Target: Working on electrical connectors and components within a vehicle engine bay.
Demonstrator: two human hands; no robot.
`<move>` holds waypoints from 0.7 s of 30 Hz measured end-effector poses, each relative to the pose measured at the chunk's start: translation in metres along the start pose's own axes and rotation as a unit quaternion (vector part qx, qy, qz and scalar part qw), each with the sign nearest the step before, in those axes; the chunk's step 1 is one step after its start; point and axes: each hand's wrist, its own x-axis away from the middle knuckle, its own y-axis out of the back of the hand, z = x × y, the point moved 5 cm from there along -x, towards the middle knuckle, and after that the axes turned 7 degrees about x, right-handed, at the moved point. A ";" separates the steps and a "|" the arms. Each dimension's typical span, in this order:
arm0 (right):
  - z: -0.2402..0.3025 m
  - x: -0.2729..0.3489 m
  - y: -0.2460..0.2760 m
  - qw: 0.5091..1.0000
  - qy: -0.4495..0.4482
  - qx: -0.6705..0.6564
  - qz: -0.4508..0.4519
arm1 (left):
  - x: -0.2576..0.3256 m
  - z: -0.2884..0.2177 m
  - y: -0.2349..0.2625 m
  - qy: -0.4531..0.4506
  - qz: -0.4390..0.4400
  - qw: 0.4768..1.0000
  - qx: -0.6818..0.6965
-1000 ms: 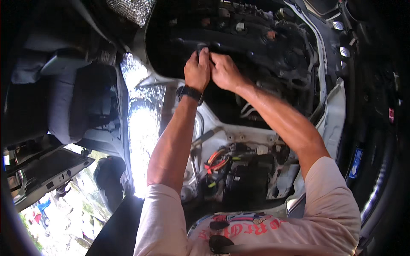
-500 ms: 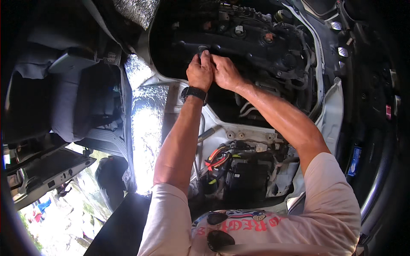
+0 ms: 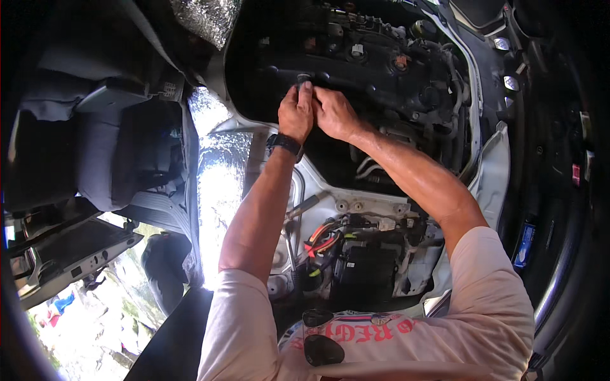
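Observation:
My left hand (image 3: 296, 117), with a dark watch (image 3: 286, 143) on its wrist, is closed at the near edge of the black engine cover (image 3: 337, 79). Its thumb and fingers pinch together around a small dark round piece (image 3: 304, 79) on the cover, mostly hidden by the fingertips. Pressed close beside it, my right hand (image 3: 334, 114) has its fingers bent inward against the left one. What the right fingers hold, if anything, is hidden. Farther along the engine are a white connector (image 3: 358, 50) and an orange one (image 3: 400, 61).
A white metal rim (image 3: 311, 174) surrounds the engine opening. Nearer lie a black box (image 3: 365, 270), red and yellow wires (image 3: 323, 240) and a grey-handled bar (image 3: 302, 206). Silver foil lining (image 3: 222, 171) and a dark seat (image 3: 105, 152) stand left. Sunglasses (image 3: 323, 349) hang at my chest.
Both hands stay together at the same spot on the engine cover. My left forearm has swung slightly left, and the sunglasses have shifted a little.

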 end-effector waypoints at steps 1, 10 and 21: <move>-0.005 0.004 0.004 1.000 -0.017 0.007 0.006 | 0.002 -0.003 -0.009 0.009 0.004 0.997 0.071; -0.006 0.004 0.025 0.993 -0.058 0.082 0.053 | -0.007 -0.007 -0.001 0.291 0.082 0.894 0.331; -0.052 0.026 0.159 0.984 -0.067 0.080 -0.147 | 0.012 -0.023 0.009 0.147 0.091 0.972 0.158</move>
